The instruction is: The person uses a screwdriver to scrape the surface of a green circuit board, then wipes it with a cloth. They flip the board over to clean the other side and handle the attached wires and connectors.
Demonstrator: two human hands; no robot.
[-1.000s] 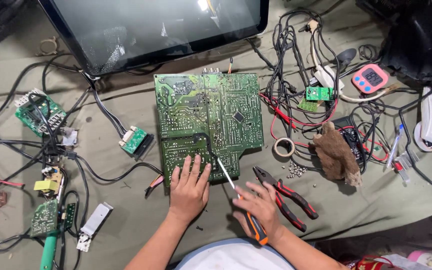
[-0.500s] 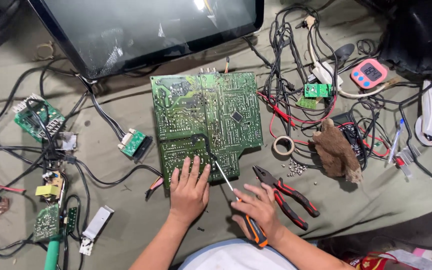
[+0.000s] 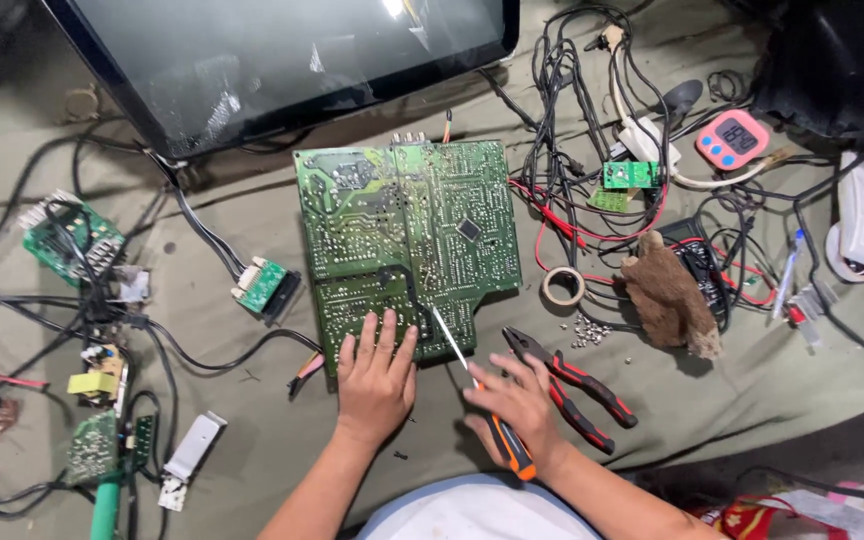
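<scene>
Compared with a second ago, the view has drifted slightly, so the green circuit board (image 3: pixel 407 235) sits a little lower and further left in the picture; both hands are much where they were. The left hand (image 3: pixel 377 380) lies flat, fingers spread, pressing the board's near edge, its grip open and clamped on nothing. The right hand (image 3: pixel 520 405) has its grip closed round the orange-and-black handle of a screwdriver (image 3: pixel 477 395), whose thin shaft slants up-left with the tip on the board's lower right part.

Just right of that hand lie red-and-black pliers (image 3: pixel 572 385), jaws pointing toward the board. Beyond them are a roll of tape (image 3: pixel 563 286), a small heap of screws (image 3: pixel 588 330) and a brown rag (image 3: pixel 670 300) lying partly over a dark meter. A tangle of black and red wires (image 3: pixel 572 160) spreads right of the board, with a small green module (image 3: pixel 630 174) and a pink digital timer (image 3: pixel 733 138) among them. A flat screen (image 3: pixel 282 60) leans above the board.

To the left lie a small connector board (image 3: pixel 264 287), more green boards (image 3: pixel 72 240) caught in black cables, and a white stick-shaped part (image 3: pixel 192 450). Everything rests on an olive-green cloth (image 3: pixel 212 220), creased and stained.
</scene>
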